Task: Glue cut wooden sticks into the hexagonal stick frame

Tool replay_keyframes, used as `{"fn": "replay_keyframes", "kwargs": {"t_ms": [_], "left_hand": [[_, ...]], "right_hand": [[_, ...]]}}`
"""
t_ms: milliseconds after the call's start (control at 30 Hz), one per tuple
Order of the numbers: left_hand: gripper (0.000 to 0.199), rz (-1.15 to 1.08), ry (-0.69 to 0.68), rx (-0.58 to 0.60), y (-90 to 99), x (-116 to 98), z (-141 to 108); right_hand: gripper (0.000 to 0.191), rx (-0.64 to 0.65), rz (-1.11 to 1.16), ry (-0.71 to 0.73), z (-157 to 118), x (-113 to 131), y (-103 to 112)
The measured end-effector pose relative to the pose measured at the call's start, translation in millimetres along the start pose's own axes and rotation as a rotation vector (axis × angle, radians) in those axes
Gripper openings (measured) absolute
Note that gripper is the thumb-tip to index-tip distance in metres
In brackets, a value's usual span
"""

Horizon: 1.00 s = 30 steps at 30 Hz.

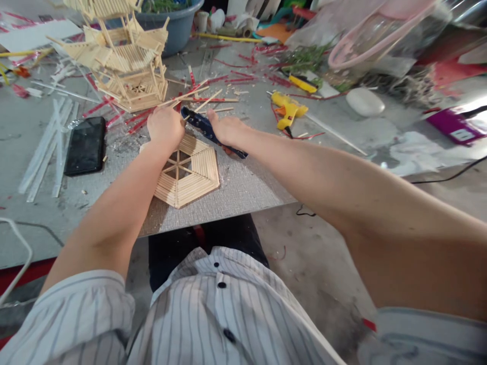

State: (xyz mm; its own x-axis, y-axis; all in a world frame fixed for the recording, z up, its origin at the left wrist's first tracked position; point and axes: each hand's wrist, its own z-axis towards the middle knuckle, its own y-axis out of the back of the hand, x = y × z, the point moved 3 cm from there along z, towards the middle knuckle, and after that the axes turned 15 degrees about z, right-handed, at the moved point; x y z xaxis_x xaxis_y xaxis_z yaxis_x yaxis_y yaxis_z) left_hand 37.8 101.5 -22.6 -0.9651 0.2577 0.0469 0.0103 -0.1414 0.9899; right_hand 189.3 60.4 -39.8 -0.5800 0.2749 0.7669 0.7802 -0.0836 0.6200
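Note:
My left hand (165,125) is closed around a thin wooden stick (186,118), whose end shows beside the jaws of a dark blue hand cutter (200,123). The handles of that cutter are gripped in my right hand (227,131). Whether the jaws are closed on the stick I cannot tell. Below both hands, flat near the table's front edge, lies an octagon-like panel of wooden sticks (177,195) with a spoked opening in its middle. My left forearm and hand cover part of its left side. A tiered stick pagoda (131,61) stands behind my left hand.
A black phone (85,146) and clear glue sticks (47,147) lie to the left. Rightward are a yellow glue gun (288,110), a yellow utility knife (302,83), a white oval object (365,102) and a purple box (456,125). Red wrappers and loose sticks litter the table behind my hands.

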Motion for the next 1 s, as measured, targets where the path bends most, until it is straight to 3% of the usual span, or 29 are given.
{"fn": "replay_keyframes", "kwargs": {"t_ms": [100, 300, 533, 667, 800, 900, 1000], "left_hand": [[0.044, 0.047, 0.009, 0.005, 1.3, -1, -2], [0.037, 0.057, -0.013, 0.019, 2.6, 2, -2], [0.026, -0.187, 0.006, -0.024, 6.0, 12, 4], [0.02, -0.39, 0.015, -0.029, 11.0, 18, 6], [0.021, -0.457, 0.018, -0.004, 15.0, 18, 3], [0.024, -0.442, -0.004, -0.005, 16.7, 15, 2], [0.024, -0.522, 0.005, -0.021, 17.1, 13, 2]], "right_hand": [[0.078, -0.056, -0.124, -0.11, -5, 0, 2], [0.079, -0.038, -0.068, -0.118, -2, -1, 1], [0.074, 0.202, 0.547, -0.16, 6, -21, 7], [0.055, 0.367, 0.735, -0.238, 1, -33, 21], [0.014, 0.435, 0.918, -0.312, -6, -37, 30], [0.013, 0.471, 1.051, -0.197, -10, -33, 31], [0.013, 0.367, 1.14, 0.095, -10, -28, 33]]}}
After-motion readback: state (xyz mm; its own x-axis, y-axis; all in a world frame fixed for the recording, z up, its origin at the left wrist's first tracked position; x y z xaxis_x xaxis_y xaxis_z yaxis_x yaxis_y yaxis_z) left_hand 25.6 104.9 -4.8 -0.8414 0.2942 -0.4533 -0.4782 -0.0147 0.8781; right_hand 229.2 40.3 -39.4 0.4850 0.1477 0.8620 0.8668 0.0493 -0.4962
